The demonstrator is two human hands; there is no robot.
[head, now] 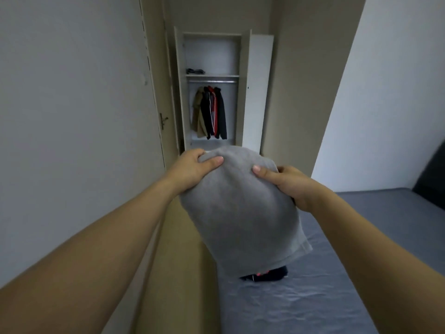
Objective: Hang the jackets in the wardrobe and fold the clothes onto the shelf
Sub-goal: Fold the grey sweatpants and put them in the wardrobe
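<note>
Grey folded garment (238, 208) held in the air above the bed (337, 273), both arms outstretched. Left hand (192, 168) grips its upper left edge, thumb on top, fingers curled under. Right hand (286, 182) pinches the upper right edge (thumb on the fabric, other fingers hidden behind it). Wardrobe (212, 88) ahead, doors open: jackets (210, 112) hang on the rail, a dark item (195, 71) lies on the shelf. Dark clothing (267, 276) lies on the bed below the garment.
</note>
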